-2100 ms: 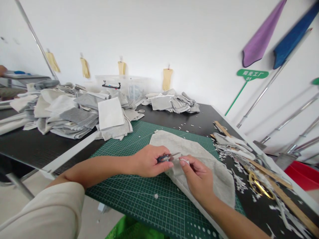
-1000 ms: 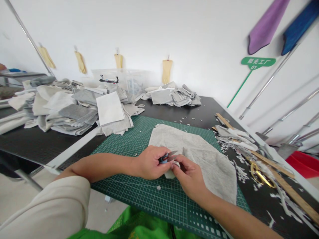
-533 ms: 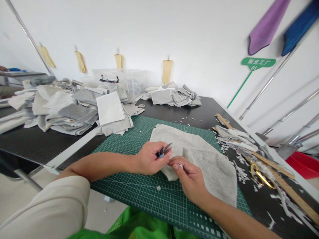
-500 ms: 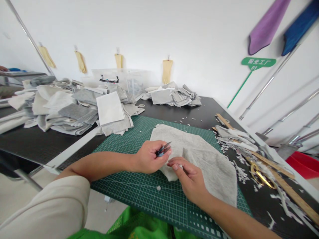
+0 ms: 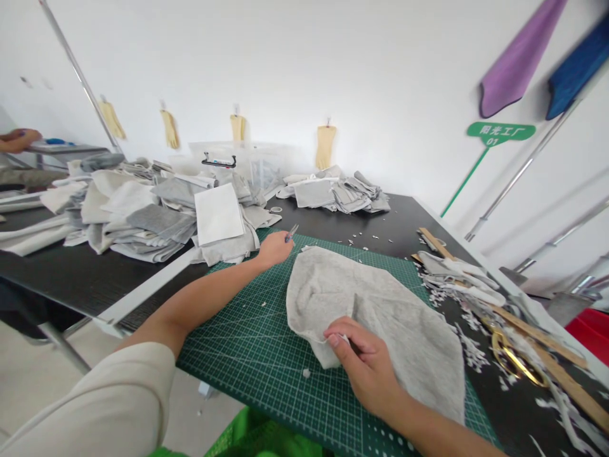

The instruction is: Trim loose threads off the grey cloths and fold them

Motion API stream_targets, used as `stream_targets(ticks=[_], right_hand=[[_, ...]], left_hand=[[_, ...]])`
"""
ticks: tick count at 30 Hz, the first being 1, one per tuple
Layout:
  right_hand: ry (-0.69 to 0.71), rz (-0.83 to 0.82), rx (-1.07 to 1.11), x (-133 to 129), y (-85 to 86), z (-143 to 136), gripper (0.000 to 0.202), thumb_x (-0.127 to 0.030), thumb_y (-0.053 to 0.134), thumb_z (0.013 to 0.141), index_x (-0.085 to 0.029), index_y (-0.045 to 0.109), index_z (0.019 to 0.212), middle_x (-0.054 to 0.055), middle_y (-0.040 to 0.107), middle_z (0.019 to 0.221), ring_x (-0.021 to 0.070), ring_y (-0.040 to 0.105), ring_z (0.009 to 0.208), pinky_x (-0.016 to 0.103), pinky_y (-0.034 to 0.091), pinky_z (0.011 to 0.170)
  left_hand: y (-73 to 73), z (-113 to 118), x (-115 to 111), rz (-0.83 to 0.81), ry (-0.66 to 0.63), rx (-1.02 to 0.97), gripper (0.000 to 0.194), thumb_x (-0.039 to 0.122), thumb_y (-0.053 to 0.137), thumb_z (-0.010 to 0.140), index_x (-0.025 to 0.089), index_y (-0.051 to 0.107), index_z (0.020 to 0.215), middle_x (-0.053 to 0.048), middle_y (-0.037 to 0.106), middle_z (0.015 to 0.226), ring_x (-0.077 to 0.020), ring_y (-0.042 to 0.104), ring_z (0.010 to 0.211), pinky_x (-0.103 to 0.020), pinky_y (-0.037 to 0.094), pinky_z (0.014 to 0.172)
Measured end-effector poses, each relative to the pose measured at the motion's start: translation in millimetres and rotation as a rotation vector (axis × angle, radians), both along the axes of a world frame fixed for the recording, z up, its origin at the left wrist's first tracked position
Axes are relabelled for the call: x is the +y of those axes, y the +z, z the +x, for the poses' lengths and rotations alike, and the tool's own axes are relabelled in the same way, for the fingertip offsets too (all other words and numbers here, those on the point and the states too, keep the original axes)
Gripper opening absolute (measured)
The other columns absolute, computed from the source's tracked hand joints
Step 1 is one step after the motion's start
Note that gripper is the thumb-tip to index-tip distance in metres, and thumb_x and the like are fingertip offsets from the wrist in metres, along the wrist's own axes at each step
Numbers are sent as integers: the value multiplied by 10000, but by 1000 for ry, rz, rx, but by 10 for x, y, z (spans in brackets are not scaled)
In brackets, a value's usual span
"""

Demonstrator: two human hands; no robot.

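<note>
My left hand (image 5: pixel 275 249) reaches forward over the mat, closed around a small pair of thread snips (image 5: pixel 292 233) whose blades point up and away. My right hand (image 5: pixel 365 358) pinches the near edge of a light grey piece of cloth (image 5: pixel 409 330), lifting that edge slightly. The cloth looks layered and lies on the green cutting mat (image 5: pixel 238 355). A small white scrap (image 5: pixel 306 373) rests on the mat below the cloth. What sits between my right fingertips is mostly cloth edge; finer detail is hidden.
Piled grey cloths (image 5: pixel 157 216) lie at left, with a white sheet (image 5: pixel 219 214) on top, and another pile (image 5: pixel 337 190) stands at the back. On the right are gold-handled scissors (image 5: pixel 516 358), wooden rulers (image 5: pixel 561 374) and white trimmings. A co-worker's arm (image 5: pixel 19 141) shows far left.
My left hand has moved away from the cloth edge, forward and to the left, carrying the snips. My right hand still pinches the cloth. The view has shifted slightly.
</note>
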State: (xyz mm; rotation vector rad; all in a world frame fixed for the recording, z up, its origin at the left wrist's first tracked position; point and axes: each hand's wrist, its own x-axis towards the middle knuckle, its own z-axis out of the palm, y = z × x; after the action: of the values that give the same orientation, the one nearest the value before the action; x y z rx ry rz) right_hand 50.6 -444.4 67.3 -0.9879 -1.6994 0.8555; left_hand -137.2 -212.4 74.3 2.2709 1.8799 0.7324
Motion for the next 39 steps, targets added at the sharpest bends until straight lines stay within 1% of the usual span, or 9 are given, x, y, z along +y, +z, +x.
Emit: stream_targets(ticks=[5, 10, 14, 17, 20, 22, 27, 34, 39], right_hand=[[13, -26, -20, -8, -23, 2, 171, -251, 483, 905, -199, 622, 821, 12, 575, 770, 116, 529, 729, 232, 403, 669], [5, 2, -84, -23, -23, -2, 162, -252, 499, 898, -217, 657, 895, 14, 596, 819, 116, 550, 767, 228, 408, 690], [-46, -8, -154, -16, -22, 5, 173, -273, 501, 898, -220, 666, 894, 5, 581, 774, 109, 541, 721, 221, 396, 658], [-105, -31, -151, 5, -25, 16, 234, -305, 482, 906, -195, 640, 773, -7, 539, 680, 106, 511, 654, 222, 378, 621], [-126, -50, -74, 28, -40, 30, 290, -342, 458, 913, -181, 602, 720, -2, 559, 697, 114, 519, 672, 222, 389, 629], [-128, -59, -29, 41, -56, 40, 322, -364, 429, 921, -177, 592, 716, -1, 566, 706, 115, 515, 673, 221, 394, 627], [-244, -100, 3, 76, -73, 74, 378, -396, 411, 925, -170, 510, 639, -24, 458, 598, 92, 402, 566, 211, 325, 526], [-215, -18, 11, 79, -20, 78, 320, -358, 440, 920, -174, 544, 681, -19, 486, 649, 96, 445, 614, 216, 354, 577], [-267, -22, -6, 99, -14, 84, 324, -364, 472, 905, -175, 563, 658, -20, 503, 618, 96, 447, 589, 218, 350, 561]], left_hand=[[-78, -121, 166, -90, 54, 66, 308, 332, 415, 847, 140, 654, 818, -141, 682, 887, -241, 636, 857, -296, 452, 722], [12, 42, -102, -52, -67, 86, 368, 456, 408, 857, 169, 639, 856, -94, 676, 857, -219, 625, 845, -281, 437, 710], [149, 205, -605, 45, -488, -8, 357, 432, 411, 872, 160, 627, 791, -41, 631, 701, -153, 575, 658, -246, 410, 631], [241, 239, -1026, -91, -932, -227, 366, 446, 431, 879, 142, 635, 873, -5, 607, 664, -93, 520, 579, -189, 400, 578], [278, 238, -1339, -134, -1167, -287, 412, 481, 538, 819, 141, 624, 1036, 7, 611, 673, -79, 514, 566, -166, 395, 547], [266, 244, -1445, -64, -1158, -250, 422, 483, 576, 793, 154, 620, 1053, 2, 636, 707, -84, 540, 587, -169, 400, 565], [229, 252, -1442, 68, -1032, -148, 299, 405, 488, 850, 149, 618, 768, 1, 615, 620, -88, 533, 554, -191, 368, 542], [282, 252, -1457, -65, -1008, -195, 327, 463, 520, 827, 149, 612, 826, 16, 593, 622, -70, 501, 533, -171, 356, 515], [226, 270, -1488, 45, -981, -120, 290, 389, 520, 823, 155, 553, 656, 30, 519, 529, -69, 444, 482, -191, 290, 480]])
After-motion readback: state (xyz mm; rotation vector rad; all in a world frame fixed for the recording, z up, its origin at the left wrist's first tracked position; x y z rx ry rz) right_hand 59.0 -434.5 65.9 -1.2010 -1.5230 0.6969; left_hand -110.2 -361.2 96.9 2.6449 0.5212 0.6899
